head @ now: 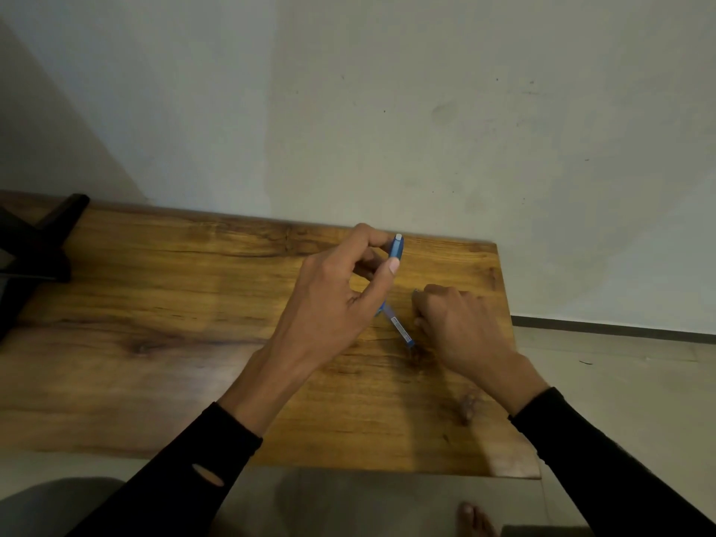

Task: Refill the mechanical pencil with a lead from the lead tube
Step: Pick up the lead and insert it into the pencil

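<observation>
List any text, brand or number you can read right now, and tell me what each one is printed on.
None can be read.
Blue mechanical pencil in the left hand: no print visible on it.
Blue lead tube lying on the wooden table beside the right hand: it carries a pale label strip, but its print is too small and blurred to read.

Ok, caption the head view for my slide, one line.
Left hand holds a blue mechanical pencil upright over a wooden table; right hand rests closed beside a small blue tube.
</observation>
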